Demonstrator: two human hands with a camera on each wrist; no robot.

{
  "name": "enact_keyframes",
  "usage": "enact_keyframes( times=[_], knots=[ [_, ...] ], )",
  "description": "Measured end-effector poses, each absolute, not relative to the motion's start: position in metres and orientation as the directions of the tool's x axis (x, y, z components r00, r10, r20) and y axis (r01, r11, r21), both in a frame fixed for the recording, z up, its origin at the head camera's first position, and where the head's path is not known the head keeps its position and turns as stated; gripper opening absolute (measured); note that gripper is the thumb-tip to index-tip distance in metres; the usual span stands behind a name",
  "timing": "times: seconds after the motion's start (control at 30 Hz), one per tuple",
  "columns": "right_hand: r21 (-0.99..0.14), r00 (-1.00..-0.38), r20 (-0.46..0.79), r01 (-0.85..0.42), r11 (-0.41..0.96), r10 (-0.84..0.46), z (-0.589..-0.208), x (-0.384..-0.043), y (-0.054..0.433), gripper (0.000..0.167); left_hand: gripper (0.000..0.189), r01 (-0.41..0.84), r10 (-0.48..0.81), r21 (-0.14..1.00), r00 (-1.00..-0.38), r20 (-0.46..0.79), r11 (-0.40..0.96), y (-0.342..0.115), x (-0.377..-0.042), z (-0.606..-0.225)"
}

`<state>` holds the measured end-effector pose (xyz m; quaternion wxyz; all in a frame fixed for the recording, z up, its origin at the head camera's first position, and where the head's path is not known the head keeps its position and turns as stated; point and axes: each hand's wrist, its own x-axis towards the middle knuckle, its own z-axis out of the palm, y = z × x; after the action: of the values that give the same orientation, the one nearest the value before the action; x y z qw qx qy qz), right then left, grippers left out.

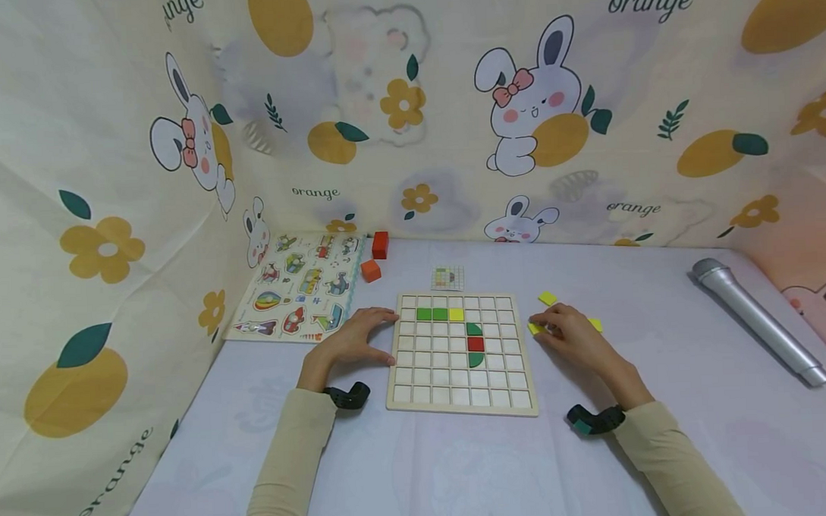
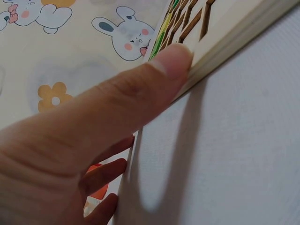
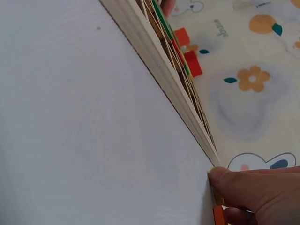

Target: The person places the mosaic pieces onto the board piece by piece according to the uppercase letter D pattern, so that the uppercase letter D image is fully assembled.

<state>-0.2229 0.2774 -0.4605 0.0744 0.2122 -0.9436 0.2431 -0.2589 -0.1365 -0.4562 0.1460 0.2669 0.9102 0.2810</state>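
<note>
The right hand (image 1: 576,336) pinches a flat yellow tile (image 1: 536,329) between thumb and fingertips, just off the right edge of a pale wooden square grid board (image 1: 441,377); the left hand (image 1: 350,337), thumb and fingers spread apart, touches the board's left edge. Two more flat yellow tiles lie near the right hand, one beyond it (image 1: 547,299) and one beside it (image 1: 596,325). In the board's cells sit two green squares (image 1: 432,314), a yellow square (image 1: 456,315), and a red square (image 1: 475,344) between two curved-edged green pieces (image 1: 475,360). Just past the board lies a small printed grid card (image 1: 448,277); beyond the left hand are two red blocks (image 1: 380,245) and a colourful picture sheet (image 1: 298,288). A silver microphone (image 1: 760,322) lies at the right of the white-covered table (image 1: 461,469).
</note>
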Motion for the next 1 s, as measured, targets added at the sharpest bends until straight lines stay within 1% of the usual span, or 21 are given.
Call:
enact_keyframes(
  times=[0.27, 0.5, 0.7, 0.83, 1.0],
  knots=[
    [-0.434, -0.909, 0.23, -0.415, 0.8, -0.346, -0.463, -0.224, 0.277, 0.023, 0.083, 0.405, 0.57, 0.593, -0.813, -0.115, 0.696, -0.136, -0.258, -0.456],
    [-0.458, -0.911, 0.259, -0.409, 0.789, -0.322, -0.462, -0.223, 0.274, 0.019, 0.083, 0.411, 0.573, 0.588, -0.812, -0.112, 0.697, -0.137, -0.258, -0.455],
    [-0.518, -0.932, 0.204, -0.363, 0.774, -0.3, -0.452, -0.216, 0.262, 0.016, 0.083, 0.406, 0.57, 0.59, -0.814, -0.113, 0.697, -0.136, -0.258, -0.456],
    [-0.532, -0.915, 0.213, -0.403, 0.745, -0.344, -0.442, -0.207, 0.245, 0.018, 0.083, 0.408, 0.571, 0.589, -0.813, -0.112, 0.697, -0.136, -0.258, -0.456],
    [-0.531, -0.859, 0.27, -0.509, 0.677, -0.435, -0.435, -0.196, 0.219, 0.018, 0.083, 0.416, 0.576, 0.584, -0.81, -0.11, 0.697, -0.136, -0.258, -0.456]
  ],
)
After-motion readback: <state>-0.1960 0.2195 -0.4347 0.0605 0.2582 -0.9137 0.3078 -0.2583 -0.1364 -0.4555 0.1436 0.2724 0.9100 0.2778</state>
